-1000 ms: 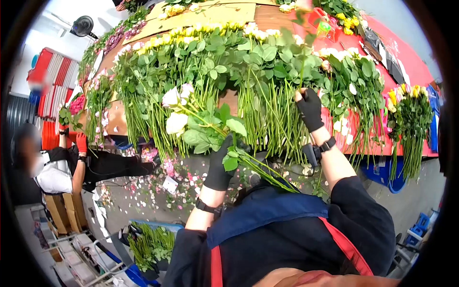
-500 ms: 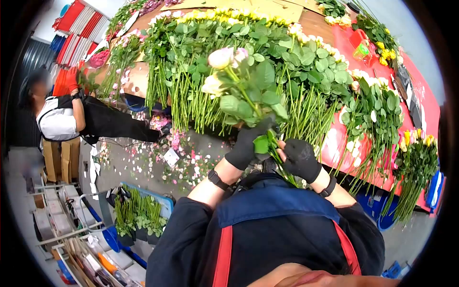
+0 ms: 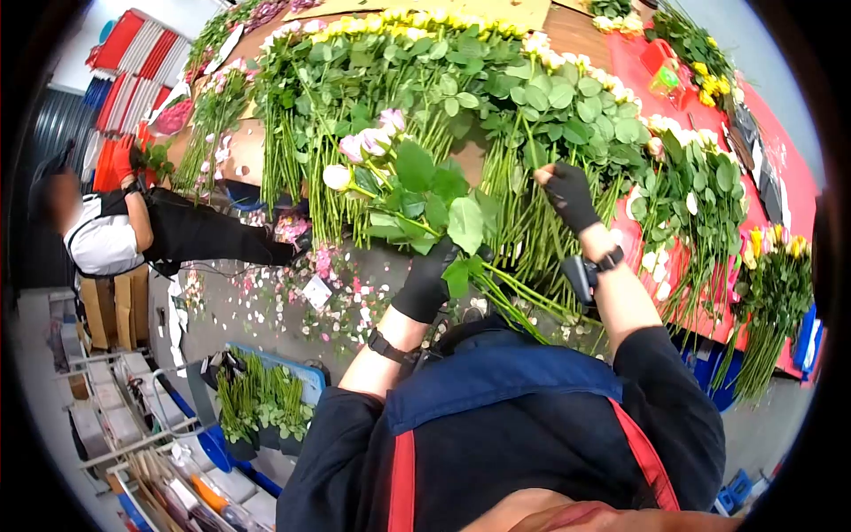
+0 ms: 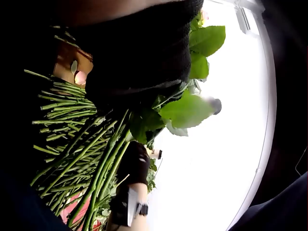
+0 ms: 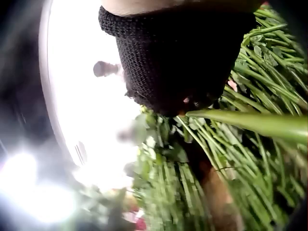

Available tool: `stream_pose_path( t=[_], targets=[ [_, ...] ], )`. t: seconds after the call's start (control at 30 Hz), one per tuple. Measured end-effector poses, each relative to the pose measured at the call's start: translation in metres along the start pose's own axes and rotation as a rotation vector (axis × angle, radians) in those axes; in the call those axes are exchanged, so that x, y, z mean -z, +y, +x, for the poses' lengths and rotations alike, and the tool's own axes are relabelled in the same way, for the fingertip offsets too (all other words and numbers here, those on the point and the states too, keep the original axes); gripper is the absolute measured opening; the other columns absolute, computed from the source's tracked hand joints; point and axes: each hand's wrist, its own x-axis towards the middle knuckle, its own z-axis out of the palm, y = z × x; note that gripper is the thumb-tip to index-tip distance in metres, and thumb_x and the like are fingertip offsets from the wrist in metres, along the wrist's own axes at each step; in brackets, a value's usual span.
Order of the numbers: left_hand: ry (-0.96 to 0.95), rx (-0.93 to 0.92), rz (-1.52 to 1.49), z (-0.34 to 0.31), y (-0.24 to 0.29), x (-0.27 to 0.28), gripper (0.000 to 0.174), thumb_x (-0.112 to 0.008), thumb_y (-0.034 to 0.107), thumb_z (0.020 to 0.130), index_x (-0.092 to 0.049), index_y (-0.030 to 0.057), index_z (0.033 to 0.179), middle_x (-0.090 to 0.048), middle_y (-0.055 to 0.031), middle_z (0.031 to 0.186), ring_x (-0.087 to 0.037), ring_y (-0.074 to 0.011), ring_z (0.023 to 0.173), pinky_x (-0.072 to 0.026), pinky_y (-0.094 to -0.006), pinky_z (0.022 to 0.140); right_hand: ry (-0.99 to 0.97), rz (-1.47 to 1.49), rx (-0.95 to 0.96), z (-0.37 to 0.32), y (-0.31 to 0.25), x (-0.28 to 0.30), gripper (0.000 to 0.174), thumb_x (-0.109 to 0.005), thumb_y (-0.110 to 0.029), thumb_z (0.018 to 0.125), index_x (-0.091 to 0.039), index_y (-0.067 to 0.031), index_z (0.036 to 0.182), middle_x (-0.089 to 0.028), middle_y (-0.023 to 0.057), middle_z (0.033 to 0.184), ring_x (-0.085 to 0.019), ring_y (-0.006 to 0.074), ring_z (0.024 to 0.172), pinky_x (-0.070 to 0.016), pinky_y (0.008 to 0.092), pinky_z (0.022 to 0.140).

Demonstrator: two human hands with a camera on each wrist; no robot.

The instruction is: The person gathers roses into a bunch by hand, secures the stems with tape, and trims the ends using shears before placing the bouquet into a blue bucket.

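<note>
My left hand (image 3: pixel 427 285), in a black fingerless glove, grips a small bunch of roses with pale pink and cream blooms (image 3: pixel 365 146) and broad green leaves. Its cut stems (image 4: pixel 108 168) trail below the hand, toward my body. My right hand (image 3: pixel 570 197), gloved the same way, reaches to the row of roses on the table and pinches one green rose stem (image 5: pixel 250 122) between thumb and fingers. The bloom of that rose is lost among the leaves. Many more roses (image 3: pixel 417 75) lie side by side, stems hanging over the table's near edge.
A red-covered part of the table (image 3: pixel 620 62) holds more bunches at the right. Another person (image 3: pixel 106 222) in red gloves stands at the left by the table. Petals (image 3: pixel 292 310) litter the floor. A crate of cut greenery (image 3: pixel 310 381) and a loaded rack (image 3: pixel 133 399) stand behind.
My right hand came back to the bunch beside my left hand, then moved out again to the row and took hold of a stem. The bunch swung forward, then back left, still in my left hand.
</note>
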Motion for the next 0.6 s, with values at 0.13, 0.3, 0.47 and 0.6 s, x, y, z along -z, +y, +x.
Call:
stream_pose_path(
  t=[0.13,0.3,0.47,0.6],
  targets=[
    [-0.063,0.398,-0.527,-0.003,0.008,0.017,0.026,-0.048,0.019,0.097,-0.058,0.0027,0.115,-0.064,-0.0056,0.100,-0.061,-0.0151,0.090,-0.0483,-0.0279,0.080,0.113,0.270,-0.171,-0.045,-0.035,0.042,0.026,-0.065,-0.027,0.084,-0.066,-0.0003,0.085,-0.061,0.0026,0.067,-0.056,0.0119,0.062,-0.0448,0.0279,0.059],
    [-0.071,0.437,-0.759,0.000,-0.016,0.032,0.034,-0.048,0.022,0.097,-0.055,-0.0009,0.120,-0.062,-0.0114,0.110,-0.062,-0.0233,0.100,-0.0473,-0.0374,0.095,0.250,0.182,-0.049,-0.046,-0.059,0.051,0.021,-0.064,-0.025,0.087,-0.063,-0.0034,0.086,-0.055,-0.0016,0.065,-0.048,0.0052,0.057,-0.0389,0.0218,0.054],
    [-0.140,0.473,-0.810,0.012,-0.022,0.059,0.035,-0.050,0.024,0.095,-0.056,0.0000,0.119,-0.064,-0.0109,0.106,-0.063,-0.0226,0.097,-0.0493,-0.0348,0.089,0.388,-0.282,0.158,-0.047,0.002,0.045,0.023,-0.062,-0.024,0.088,-0.062,-0.0019,0.079,-0.057,0.0003,0.060,-0.057,0.0158,0.060,-0.0453,0.0303,0.059],
    [-0.221,0.540,-0.874,0.018,-0.027,0.112,0.032,-0.051,0.019,0.094,-0.057,-0.0003,0.119,-0.065,-0.0093,0.106,-0.064,-0.0198,0.094,-0.0505,-0.0316,0.084,0.552,0.055,-0.134,-0.081,-0.056,0.023,0.023,-0.064,-0.024,0.087,-0.059,-0.0034,0.079,-0.055,0.0020,0.067,-0.050,0.0125,0.062,-0.0417,0.0286,0.060]
  ],
)
